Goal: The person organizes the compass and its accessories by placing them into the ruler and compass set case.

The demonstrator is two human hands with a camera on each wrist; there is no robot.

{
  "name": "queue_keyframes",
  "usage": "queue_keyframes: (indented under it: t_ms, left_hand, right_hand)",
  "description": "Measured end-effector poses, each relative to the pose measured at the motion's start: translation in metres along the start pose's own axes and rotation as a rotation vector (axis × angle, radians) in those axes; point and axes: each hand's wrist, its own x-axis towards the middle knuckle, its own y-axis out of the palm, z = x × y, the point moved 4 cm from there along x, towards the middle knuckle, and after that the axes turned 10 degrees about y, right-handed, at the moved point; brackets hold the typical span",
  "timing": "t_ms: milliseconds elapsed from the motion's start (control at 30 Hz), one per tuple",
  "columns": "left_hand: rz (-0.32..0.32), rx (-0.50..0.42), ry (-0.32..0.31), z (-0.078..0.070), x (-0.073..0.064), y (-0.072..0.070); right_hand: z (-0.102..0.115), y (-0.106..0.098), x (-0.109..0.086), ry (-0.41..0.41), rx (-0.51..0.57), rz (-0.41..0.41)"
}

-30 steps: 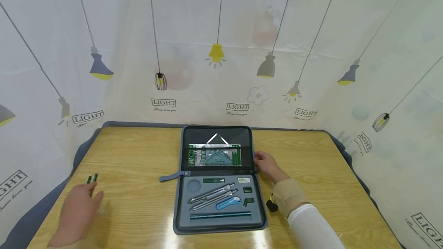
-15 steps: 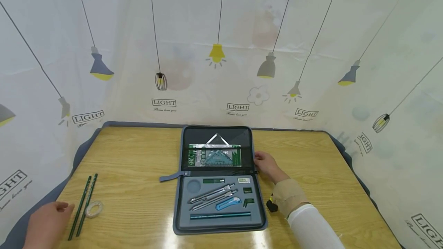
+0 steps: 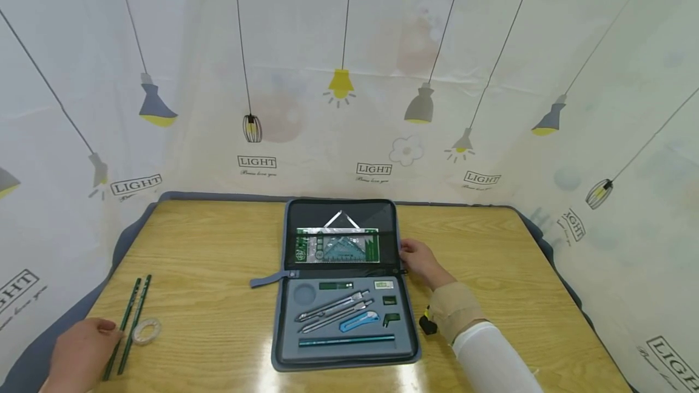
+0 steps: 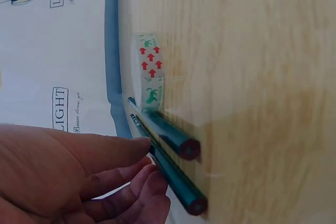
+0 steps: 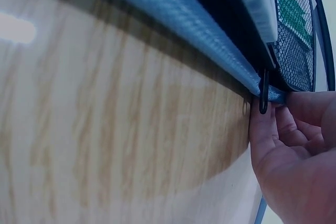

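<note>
Two dark green pencils (image 3: 136, 320) lie side by side on the table at the left, with a roll of clear tape (image 3: 147, 332) against the right one. My left hand (image 3: 86, 349) has its thumb and curled fingertips at the left pencil (image 4: 181, 190), near its close end. In the middle lies an unzipped blue-grey stationery case (image 3: 349, 353). My right hand (image 3: 425, 262) pinches the case's right edge beside the hinge; in the right wrist view the zipper pull (image 5: 264, 93) hangs by the fingertips.
The case tray holds two silver compasses (image 3: 334, 314), a blue cutter (image 3: 359, 321), a long pencil (image 3: 346, 341) and several small items. Set squares (image 3: 344, 249) sit in the lid's mesh pocket. A black and yellow object (image 3: 428, 322) lies by my right wrist. A patterned curtain borders the table.
My left hand let go of the pencils and tape, drew back left, then came right again to the left pencil. The right hand has stayed at the case's edge.
</note>
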Motion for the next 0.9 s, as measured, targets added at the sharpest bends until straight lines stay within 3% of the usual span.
queue_keyframes:
  t_ms: [367,567,733,900]
  left_hand:
    - [-0.037,-0.009,0.035,-0.002,0.004,-0.002]
    - [-0.083,-0.032,0.063,-0.012,0.006,-0.009]
    - [-0.110,-0.053,0.138,-0.028,0.005,-0.015]
    - [-0.116,-0.113,0.291,-0.055,-0.004,-0.018]
  right_hand:
    - [-0.002,0.001,0.004,0.005,0.004,0.005]
    - [-0.001,0.001,0.004,-0.013,0.009,0.013]
    - [-0.001,0.001,0.004,-0.010,0.014,0.016]
    - [-0.003,0.001,0.005,0.005,0.012,0.012]
